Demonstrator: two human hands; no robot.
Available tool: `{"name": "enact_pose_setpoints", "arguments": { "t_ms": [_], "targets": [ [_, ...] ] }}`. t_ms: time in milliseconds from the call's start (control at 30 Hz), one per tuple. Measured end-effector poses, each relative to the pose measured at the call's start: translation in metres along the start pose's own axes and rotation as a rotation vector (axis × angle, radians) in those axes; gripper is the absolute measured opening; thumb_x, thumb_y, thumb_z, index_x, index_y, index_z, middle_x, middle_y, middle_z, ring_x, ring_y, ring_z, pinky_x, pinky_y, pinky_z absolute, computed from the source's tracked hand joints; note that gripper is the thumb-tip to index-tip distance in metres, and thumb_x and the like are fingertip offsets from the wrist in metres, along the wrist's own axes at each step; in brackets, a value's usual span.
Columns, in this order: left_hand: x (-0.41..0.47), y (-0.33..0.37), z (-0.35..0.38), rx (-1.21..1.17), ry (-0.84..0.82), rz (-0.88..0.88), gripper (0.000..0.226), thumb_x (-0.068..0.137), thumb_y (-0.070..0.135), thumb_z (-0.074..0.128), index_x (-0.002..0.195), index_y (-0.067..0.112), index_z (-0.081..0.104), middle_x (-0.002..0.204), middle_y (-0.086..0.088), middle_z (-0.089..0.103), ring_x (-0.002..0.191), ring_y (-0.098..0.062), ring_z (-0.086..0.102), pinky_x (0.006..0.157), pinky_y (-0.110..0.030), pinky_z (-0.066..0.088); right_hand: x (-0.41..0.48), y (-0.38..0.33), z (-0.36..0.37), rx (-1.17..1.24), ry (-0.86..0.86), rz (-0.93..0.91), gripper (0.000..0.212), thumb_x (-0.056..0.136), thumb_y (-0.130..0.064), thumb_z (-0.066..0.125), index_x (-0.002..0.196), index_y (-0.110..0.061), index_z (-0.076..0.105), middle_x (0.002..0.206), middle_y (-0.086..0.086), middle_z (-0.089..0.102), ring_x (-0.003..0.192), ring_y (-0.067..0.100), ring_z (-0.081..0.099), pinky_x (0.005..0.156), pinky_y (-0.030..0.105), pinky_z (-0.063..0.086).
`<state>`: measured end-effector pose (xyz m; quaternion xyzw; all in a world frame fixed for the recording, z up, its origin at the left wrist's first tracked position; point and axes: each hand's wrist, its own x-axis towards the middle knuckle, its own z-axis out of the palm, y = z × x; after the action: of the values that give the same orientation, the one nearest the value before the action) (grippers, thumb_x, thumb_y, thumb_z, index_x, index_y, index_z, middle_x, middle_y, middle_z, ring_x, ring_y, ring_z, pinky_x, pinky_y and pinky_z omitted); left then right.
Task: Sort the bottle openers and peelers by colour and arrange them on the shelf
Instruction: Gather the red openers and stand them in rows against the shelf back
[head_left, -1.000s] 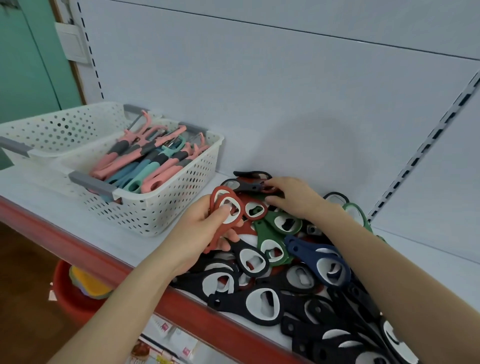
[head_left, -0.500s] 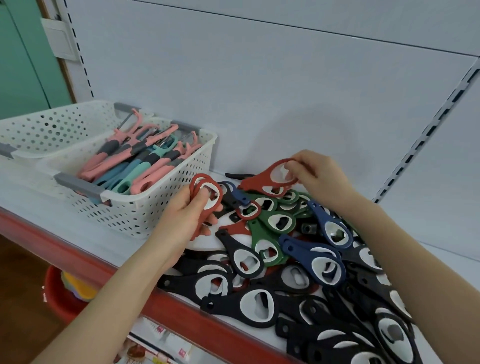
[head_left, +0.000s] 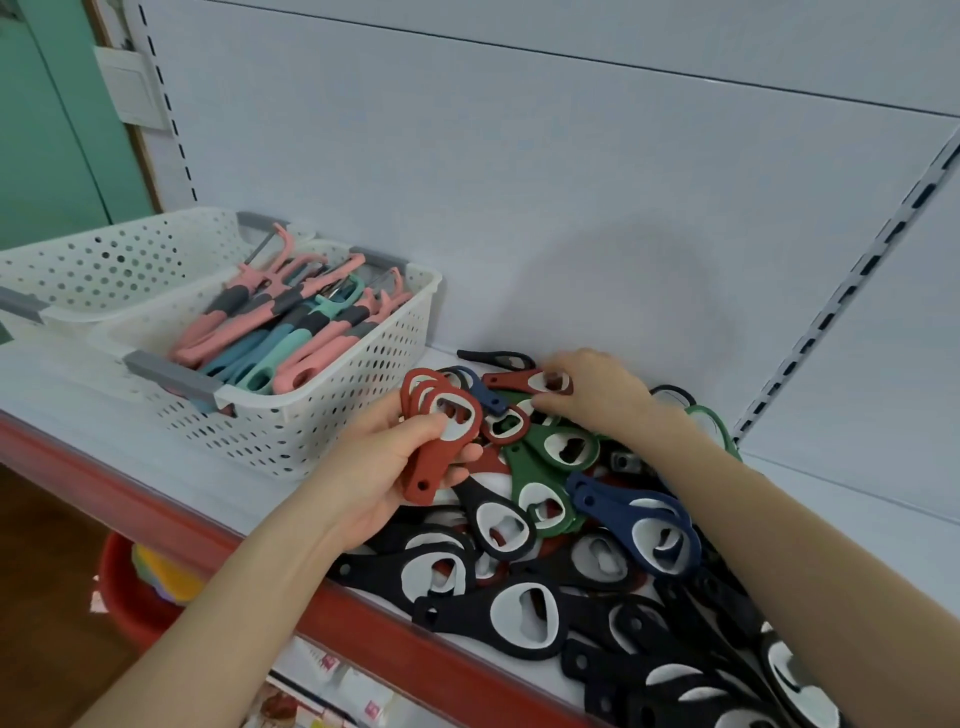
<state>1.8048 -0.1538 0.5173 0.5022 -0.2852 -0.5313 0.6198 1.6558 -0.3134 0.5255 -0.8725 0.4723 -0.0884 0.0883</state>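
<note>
The left hand (head_left: 384, 467) grips a bunch of red bottle openers (head_left: 447, 415), with the fingers curled round the handles and the thumb pressed on top. It holds them just above the near left side of the pile (head_left: 524, 618). Half a second ago this bunch was in the same hand, in much the same place.

The right hand (head_left: 602, 400) pinches one more red bottle opener (head_left: 511, 381) by its round end, with the handle pointing left. A moment ago this hand held it up in the air above the pile. Now the hand is lower, palm down, at the far side of the pile, and the opener is close to the bunch in the left hand.

The pile lies on the right part of the white shelf (head_left: 104, 395). It has black, green, blue and red openers all mixed up. A green opener (head_left: 519, 478) and a blue opener (head_left: 623, 504) lie in the middle, and most of the black ones are near the front edge.

To the left stands a white basket (head_left: 332, 410) full of pink and teal peelers (head_left: 270, 332). They lie as they did before.
</note>
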Motion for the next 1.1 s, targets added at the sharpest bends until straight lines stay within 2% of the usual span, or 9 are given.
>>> {"name": "enact_pose_setpoints", "arguments": {
  "t_ms": [133,233,300,400,500,600,800,1000,1100],
  "targets": [
    [0.002,0.0,-0.005,-0.003,0.01,-0.001,0.019,0.092,0.002,0.046,0.102,0.009,0.061,0.088,-0.015,0.072,0.072,-0.021,0.068,0.052,-0.028,0.053,-0.004,0.007,0.004,0.068,0.116,-0.036,0.029,0.086,-0.033,0.061,0.111,-0.018,0.064,0.11,0.002,0.063,0.097,0.02,0.057,0.08,0.032,0.047],
    [0.004,0.001,-0.006,-0.068,0.002,-0.051,0.024,0.095,0.017,0.045,0.112,0.005,0.058,0.092,-0.016,0.071,0.068,-0.019,0.066,0.048,-0.027,0.05,-0.013,0.003,-0.01,0.345,0.231,-0.059,0.026,0.083,-0.028,0.067,0.107,-0.017,0.066,0.104,-0.005,0.064,0.093,0.006,0.054,0.079,0.021,0.042],
    [0.005,0.002,-0.007,-0.123,-0.047,-0.108,0.041,0.095,0.039,0.039,0.112,0.007,0.059,0.094,-0.015,0.07,0.069,-0.017,0.066,0.049,-0.027,0.051,-0.023,-0.004,-0.023,0.587,0.155,-0.131,0.026,0.08,-0.023,0.071,0.104,-0.024,0.064,0.107,-0.01,0.063,0.096,-0.003,0.056,0.084,0.013,0.041],
    [0.005,0.006,-0.006,-0.182,-0.173,-0.185,0.062,0.089,0.06,0.031,0.114,0.012,0.061,0.095,-0.012,0.069,0.074,-0.02,0.067,0.052,-0.03,0.052,-0.037,-0.023,-0.035,0.693,-0.181,-0.295,0.036,0.078,-0.013,0.072,0.105,-0.031,0.057,0.119,-0.009,0.06,0.112,-0.001,0.055,0.098,0.019,0.041],
    [0.0,0.007,-0.003,-0.137,-0.21,-0.171,0.048,0.082,0.043,0.051,0.113,0.008,0.061,0.093,-0.013,0.07,0.075,-0.02,0.069,0.051,-0.028,0.053,-0.039,-0.035,-0.029,0.574,-0.346,-0.374,0.045,0.081,-0.015,0.07,0.119,-0.029,0.051,0.129,-0.01,0.053,0.12,-0.004,0.047,0.097,0.01,0.037],
    [-0.002,0.003,-0.006,-0.086,-0.123,-0.123,0.024,0.085,0.003,0.056,0.108,0.003,0.06,0.086,-0.014,0.072,0.071,-0.019,0.07,0.047,-0.024,0.052,-0.033,-0.033,-0.019,0.501,-0.229,-0.281,0.055,0.083,-0.02,0.067,0.134,-0.023,0.044,0.135,-0.01,0.048,0.119,-0.004,0.042,0.088,0.004,0.034],
    [-0.001,0.0,-0.015,-0.104,-0.022,-0.057,0.032,0.085,-0.01,0.05,0.112,0.005,0.057,0.088,-0.014,0.072,0.071,-0.021,0.07,0.051,-0.027,0.054,-0.028,-0.027,0.012,-0.096,-0.061,-0.175,0.043,0.08,-0.048,0.062,0.111,-0.018,0.061,0.105,-0.001,0.063,0.097,0.018,0.057,0.081,0.036,0.05],
    [0.001,-0.001,-0.016,-0.125,-0.032,-0.071,0.029,0.086,-0.006,0.051,0.111,0.007,0.058,0.087,-0.012,0.072,0.07,-0.02,0.07,0.052,-0.027,0.053,-0.032,-0.013,0.001,0.212,0.05,-0.163,0.023,0.086,-0.038,0.059,0.091,-0.018,0.069,0.088,-0.004,0.067,0.081,0.008,0.059,0.075,0.026,0.048],
    [0.003,-0.001,-0.015,-0.141,-0.009,-0.081,0.021,0.088,0.011,0.056,0.109,0.011,0.06,0.091,-0.013,0.072,0.073,-0.022,0.069,0.053,-0.028,0.054,-0.035,-0.007,-0.015,0.332,0.211,-0.131,0.032,0.095,-0.033,0.047,0.072,-0.013,0.06,0.063,-0.005,0.058,0.056,-0.004,0.054,0.057,0.01,0.039]
  ]
}}
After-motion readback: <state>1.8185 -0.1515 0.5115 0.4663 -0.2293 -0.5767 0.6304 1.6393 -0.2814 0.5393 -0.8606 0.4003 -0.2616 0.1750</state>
